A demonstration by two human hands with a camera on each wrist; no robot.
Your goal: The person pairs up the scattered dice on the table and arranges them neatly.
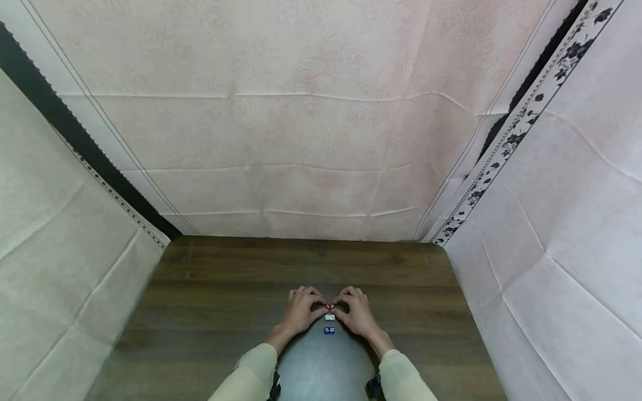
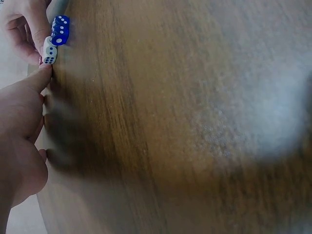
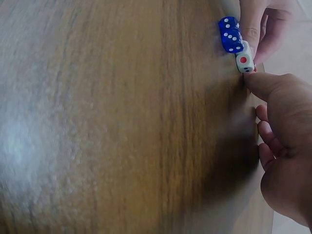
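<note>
A short row of red dice lies on the table between my hands. My left hand pinches its left end with thumb and index finger, and my right hand pinches the right end the same way. Nearer to me sits a pair of white dice, then a pair of blue dice. Each wrist view shows the white dice close to the thumb tips and the blue dice just beyond. The red dice are mostly hidden there, only a sliver showing.
The brown wood-grain table reaches back to a pale patterned cloth hanging behind it. Further cloths hang on the left and right sides. A bright reflection lies on the tabletop near my body.
</note>
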